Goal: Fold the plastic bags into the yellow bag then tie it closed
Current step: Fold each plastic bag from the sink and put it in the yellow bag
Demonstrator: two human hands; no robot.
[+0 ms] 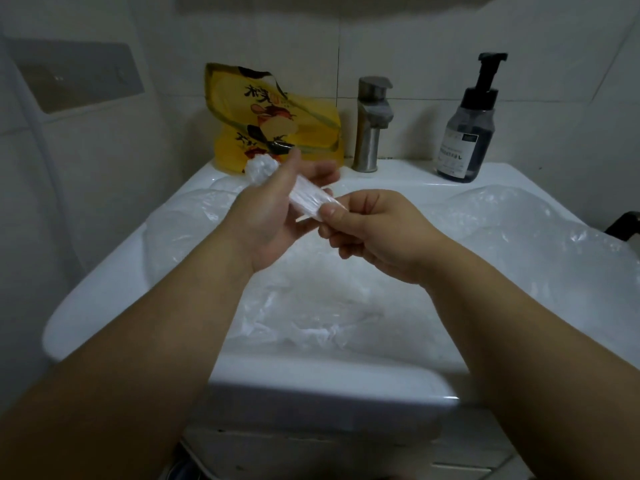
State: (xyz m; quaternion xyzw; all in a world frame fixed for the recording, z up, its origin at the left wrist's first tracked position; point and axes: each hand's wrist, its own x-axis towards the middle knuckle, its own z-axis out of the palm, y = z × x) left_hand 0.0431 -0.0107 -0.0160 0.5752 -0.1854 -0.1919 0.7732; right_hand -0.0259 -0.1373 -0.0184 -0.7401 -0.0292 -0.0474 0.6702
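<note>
Plastic fills the white ceramic sink (104,299) in front of you: loose clear plastic bags (311,306) lie crumpled in its basin, and more clear film spills over the rim at three o'clock and at nine o'clock. Above the basin you hold one clear bag rolled into a tight tube (308,199), slanting from eleven o'clock down to four o'clock between your hands. Your left hand (270,220) has the tube across its palm, thumb up and fingers curled round it, though those fingers are blurred. A crumpled knob of film sticks out past the hand at the far end. Your right hand (377,233) pinches the near end, with the film clamped between the thumb and the curled fingers.

The yellow plastic bag (277,112), printed in red and black, stands on the sink's back surface at eleven o'clock. It is slumped against the tiled wall, with its top loose and not tied. What it holds you cannot tell from here. The tube's knob hangs just in front of its lower edge; whether they touch cannot be told.

At twelve o'clock, just right of the yellow bag, stands a brushed metal tap (372,123). At one o'clock sits a smoky clear pump bottle (465,133) with a black head; how full it is cannot be read.
</note>
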